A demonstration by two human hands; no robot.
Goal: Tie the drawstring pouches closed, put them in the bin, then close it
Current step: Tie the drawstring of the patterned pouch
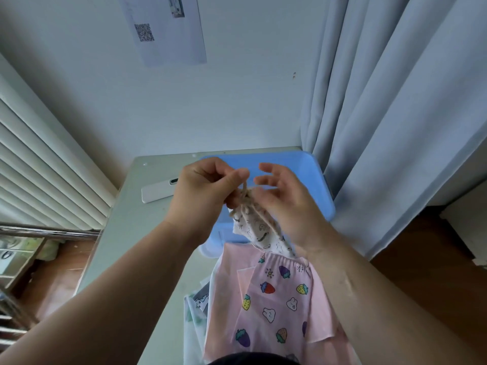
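- Your left hand (203, 188) was raised at the centre of the frame, its thumb and forefinger pinching a loop of the beige drawstring (244, 187).
- Your right hand (286, 206) was just right of it, fingers spread and relaxed, gripping nothing, with the thumb resting against the cord at the gathered neck.
- The white pouch (254, 229), printed with small dark figures, hung between your 2 hands, held up off the bench. Its neck was bunched tight and the cord wound around it.
- 2 strands of the cord ran down along the pouch toward your right wrist.
- The blue bin (311, 177) stood behind your hands, at the far right corner of the bench (118, 233), close against the curtain (395, 101). You could not tell from this angle whether its lid was on.
- A pink pouch (276, 299), printed with strawberries and rabbits, lay flat on the bench at the lower centre of the frame, below the white pouch and overlapping the bin's near edge.
- More printed fabric (196, 312) showed from under the pink pouch's left side.
- A slim white device (158, 191) lay on the bench left of your left hand, partly hidden by it.
- A sheet of paper (163, 30) with a square code was stuck on the wall at the top of the frame.
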